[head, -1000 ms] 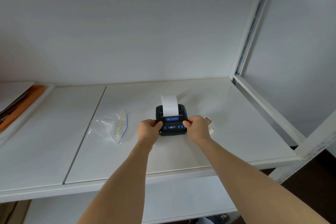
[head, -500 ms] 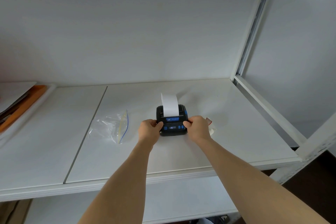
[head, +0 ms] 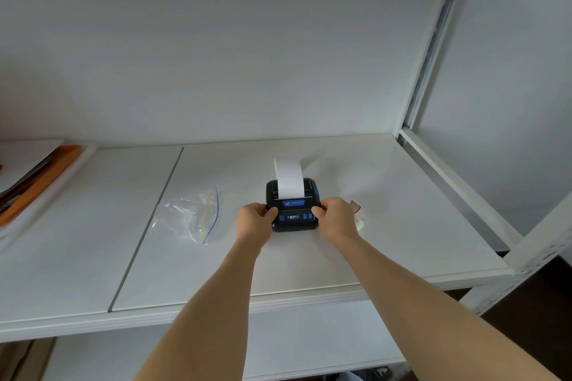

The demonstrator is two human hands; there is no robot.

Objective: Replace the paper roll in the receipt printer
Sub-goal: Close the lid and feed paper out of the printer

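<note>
**Both hands clasp the little printer on the shelf**

The receipt printer (head: 292, 205), black with blue buttons, sits on the white shelf (head: 309, 263), and everything else lies around it. A strip of white paper (head: 289, 178) stands up out of its top slot, leaning slightly away from the person. The left hand (head: 254, 221) grips the printer's left side, its fingers (head: 272, 213) curled in against the casing with the thumb on the front edge. The right hand (head: 335, 219) holds the printer's right side the same way, fingers bent round the corner by the blue buttons. Just right of the printer, partly hidden behind the right hand, lies a small white thing with a red edge (head: 359, 216); I cannot tell what it is. To the left of the printer, apart from it, a clear zip bag (head: 188, 216) lies crumpled on the shelf. Far off to the left of the printer, an orange tray (head: 37, 182) holds some flat papers.
</note>
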